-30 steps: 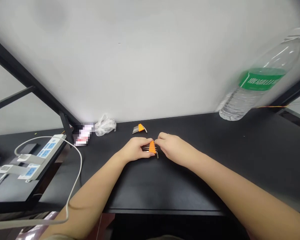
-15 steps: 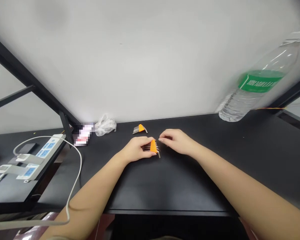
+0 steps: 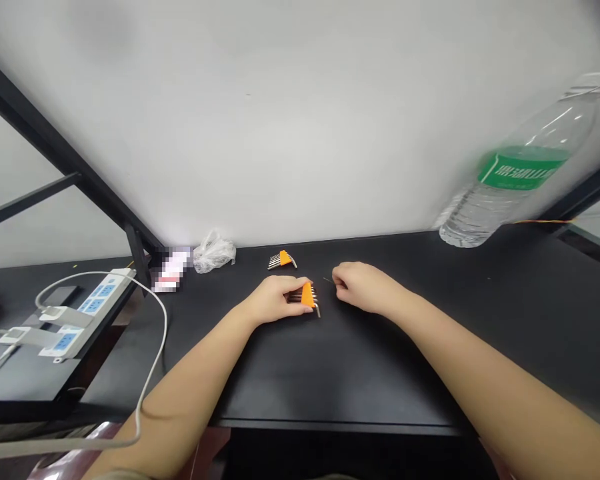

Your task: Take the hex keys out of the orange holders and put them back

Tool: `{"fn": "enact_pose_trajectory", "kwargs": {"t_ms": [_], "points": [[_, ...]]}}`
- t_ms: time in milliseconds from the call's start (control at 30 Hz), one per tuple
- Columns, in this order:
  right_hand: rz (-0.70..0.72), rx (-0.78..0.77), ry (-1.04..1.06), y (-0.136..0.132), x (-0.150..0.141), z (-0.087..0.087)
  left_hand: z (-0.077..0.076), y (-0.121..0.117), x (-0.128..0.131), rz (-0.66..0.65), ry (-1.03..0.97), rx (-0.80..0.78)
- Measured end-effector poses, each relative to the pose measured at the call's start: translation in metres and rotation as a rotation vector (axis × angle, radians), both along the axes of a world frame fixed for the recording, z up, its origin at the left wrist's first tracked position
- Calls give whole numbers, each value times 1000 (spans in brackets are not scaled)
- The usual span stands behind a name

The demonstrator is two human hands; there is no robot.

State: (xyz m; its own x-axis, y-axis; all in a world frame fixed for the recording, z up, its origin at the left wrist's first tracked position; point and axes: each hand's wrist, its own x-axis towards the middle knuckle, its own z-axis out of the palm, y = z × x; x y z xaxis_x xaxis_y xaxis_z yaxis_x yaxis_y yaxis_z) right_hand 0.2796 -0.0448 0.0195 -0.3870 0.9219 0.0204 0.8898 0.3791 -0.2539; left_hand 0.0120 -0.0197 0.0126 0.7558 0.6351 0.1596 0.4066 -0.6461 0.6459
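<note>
A blue-socketed white power strip point(image 3: 99, 300) sits at the far left, then a pixelated packet point(image 3: 173, 270) and a crumpled plastic bag point(image 3: 214, 253) at the back of the black desk point(image 3: 405, 373). A second orange hex key set point(image 3: 282, 260) lies near the back edge. The left hand point(image 3: 273, 300) has a closed grip over the steel keys of an orange hex key set point(image 3: 307, 295), which rests on the desk. Just right of it, the right hand point(image 3: 365, 288) curls loosely, its narrow grip holding nothing visible. At far right, a clear water bottle point(image 3: 500, 180) has a green label point(image 3: 523, 168), its writing too blurred to read
</note>
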Motion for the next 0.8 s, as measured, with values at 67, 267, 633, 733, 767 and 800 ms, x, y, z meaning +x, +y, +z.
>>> {"fn": "enact_pose_trajectory", "kwargs": {"t_ms": [67,267,633,733,767,800], "points": [[105,23,124,-5,-5,6,3,-1,0,-7,4,2],[234,69,243,-11,-10,11,6,-3,1,-7,4,9],[240,93,171,-15,-9,13,7,-3,1,-11,8,11],[236,137,156,-18,-9,15,6,-2,0,-11,14,27],[242,145,183,-20,-9,16,5,-2,0,-12,17,36],[253,146,232,-20,-9,17,5,-2,0,-12,17,43]]}}
